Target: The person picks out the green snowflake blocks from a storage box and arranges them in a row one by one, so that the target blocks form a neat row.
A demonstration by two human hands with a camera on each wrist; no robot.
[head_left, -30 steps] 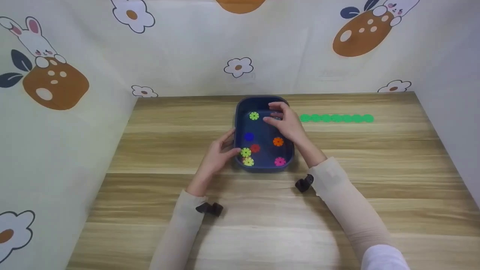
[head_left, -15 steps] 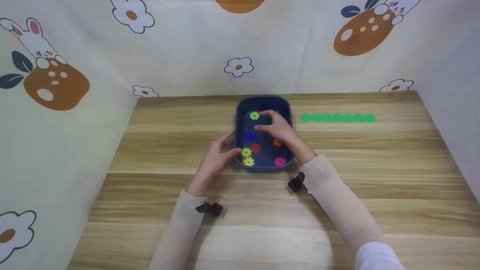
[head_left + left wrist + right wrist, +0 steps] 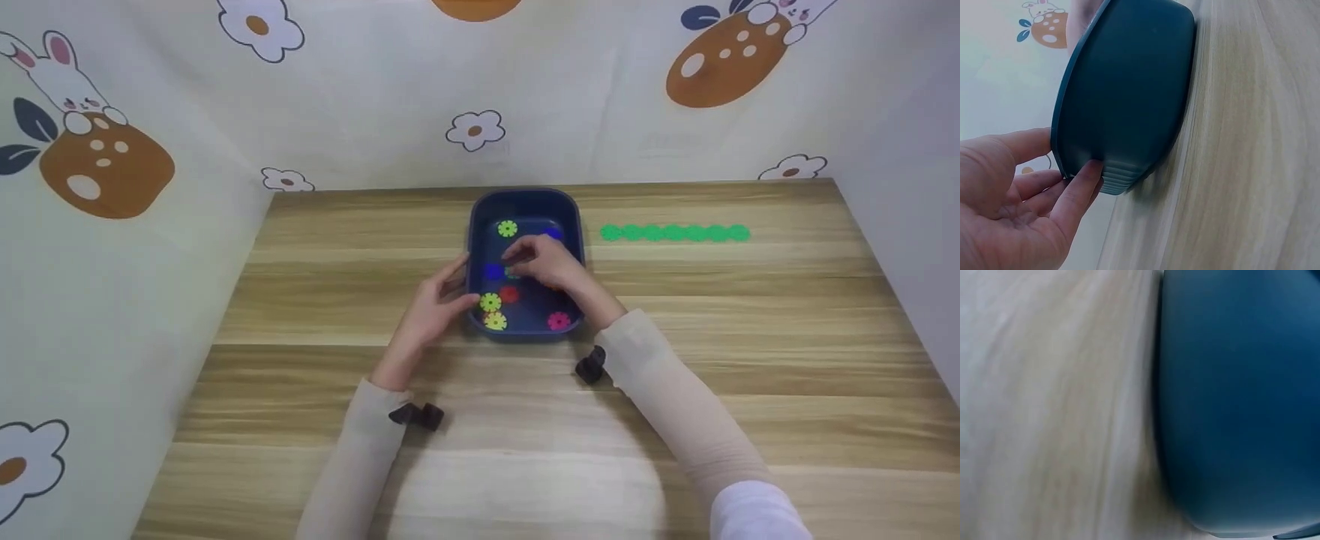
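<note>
A dark blue plastic tray (image 3: 525, 336) stands on the table, with several notched, flower-shaped plastic discs inside. My left hand (image 3: 431, 313) grips its left side, the thumb at the rim and the fingers against the outer wall; the left wrist view shows this grip on the tray wall (image 3: 1129, 84). Inside the tray my right hand (image 3: 553, 266) is bent down, thumb and fingertips together at a green disc (image 3: 512, 273) that is mostly hidden. Nearby lie a blue disc (image 3: 493, 271) and a red disc (image 3: 509, 294). The right wrist view shows only the tray's outer wall (image 3: 1241, 405).
Right of the tray, a row of several green discs (image 3: 675, 233) lies on the wooden table (image 3: 750, 360). Elsewhere in the tray are yellow-green discs (image 3: 490, 303), a pink disc (image 3: 559, 321) and another blue disc (image 3: 553, 234). A printed cloth (image 3: 375, 97) hangs behind the table.
My right hand has moved left and toward me inside the tray, and its fingers have closed together at the green disc. My left hand has stayed on the tray's side.
</note>
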